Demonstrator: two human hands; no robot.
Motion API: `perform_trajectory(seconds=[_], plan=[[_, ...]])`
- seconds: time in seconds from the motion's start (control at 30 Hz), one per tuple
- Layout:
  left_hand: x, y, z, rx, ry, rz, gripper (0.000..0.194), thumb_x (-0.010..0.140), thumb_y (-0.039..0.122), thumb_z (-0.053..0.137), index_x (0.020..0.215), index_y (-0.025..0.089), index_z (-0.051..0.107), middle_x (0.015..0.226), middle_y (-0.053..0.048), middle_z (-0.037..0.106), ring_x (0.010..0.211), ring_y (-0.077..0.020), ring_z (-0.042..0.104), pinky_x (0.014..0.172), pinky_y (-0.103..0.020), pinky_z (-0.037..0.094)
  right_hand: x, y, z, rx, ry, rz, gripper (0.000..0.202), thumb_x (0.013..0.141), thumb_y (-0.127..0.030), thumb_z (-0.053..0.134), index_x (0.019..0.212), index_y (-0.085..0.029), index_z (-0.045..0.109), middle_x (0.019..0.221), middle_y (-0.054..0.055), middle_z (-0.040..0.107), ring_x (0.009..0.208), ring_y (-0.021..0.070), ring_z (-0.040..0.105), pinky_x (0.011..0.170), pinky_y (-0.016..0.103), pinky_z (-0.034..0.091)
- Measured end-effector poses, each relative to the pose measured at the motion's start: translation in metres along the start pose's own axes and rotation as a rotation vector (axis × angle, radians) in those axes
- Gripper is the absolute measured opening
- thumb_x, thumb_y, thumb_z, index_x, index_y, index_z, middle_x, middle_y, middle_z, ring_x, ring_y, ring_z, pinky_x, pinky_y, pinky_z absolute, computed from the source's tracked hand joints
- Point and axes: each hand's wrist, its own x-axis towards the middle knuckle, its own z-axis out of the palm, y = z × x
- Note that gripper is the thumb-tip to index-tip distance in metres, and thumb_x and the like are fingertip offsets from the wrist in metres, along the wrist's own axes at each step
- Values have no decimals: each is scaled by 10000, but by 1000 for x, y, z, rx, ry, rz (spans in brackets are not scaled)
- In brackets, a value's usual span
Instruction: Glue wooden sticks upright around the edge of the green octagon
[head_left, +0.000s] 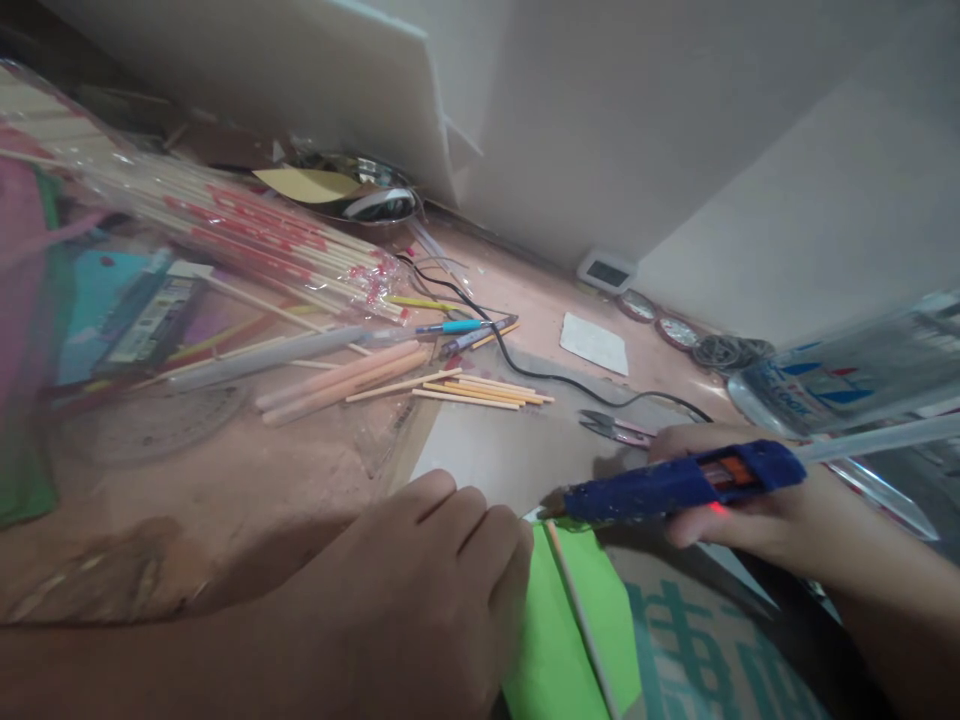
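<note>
Head view: lower right, the right hand [784, 515] clamps a blue glue gun [637, 493]. Bottom centre, the left hand [457, 565], grip impossible to tell, hides part of green paper [551, 630] bearing 1 stick [581, 620]. Snips [611, 430] and black cord [517, 366] lie mid-frame; bagged sticks [255, 238], upper left.

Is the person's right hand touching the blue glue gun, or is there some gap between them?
Touching. The head view shows the right hand wrapped around the blue glue gun, holding it up.
</note>
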Motion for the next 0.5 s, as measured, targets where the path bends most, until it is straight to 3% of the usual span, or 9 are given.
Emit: perform_trajectory(seconds=[0.17,0.27,0.4,0.43,0.5], plan=[[-1,0,-4,1,-13,-28,203,985,174,514,1054,215,701,896,-21,685,776,-203,548,731,-364,368,-3,3,-5,-81,13,-5,399,718,-648,810,840,-273,753,751,3,723,638,181,675,548,237,541],[0,1,-4,-1,5,-23,202,973,149,512,1018,214,697,860,-8,664,751,-200,527,719,-368,359,-2,-1,-7,-133,42,-48,419,702,-667,812,792,-264,739,659,-14,686,545,155,630,474,222,495],[-1,2,-3,17,11,-3,202,950,129,508,973,212,691,829,-12,637,724,-204,501,702,-375,348,-4,2,-15,-99,-43,9,393,745,-640,796,758,-253,729,591,-17,656,490,145,587,439,231,457],[0,1,-4,30,4,1,206,943,121,506,969,209,690,828,-18,635,720,-205,501,694,-376,347,-5,6,-18,-94,-28,49,414,745,-656,784,753,-245,728,598,-4,664,505,159,601,451,247,470],[1,-1,-8,53,-17,4,217,930,106,502,992,196,690,833,-32,639,713,-206,509,677,-374,346,-8,14,-25,-138,151,138,516,697,-742,755,725,-227,728,620,31,684,552,203,636,492,296,509]])
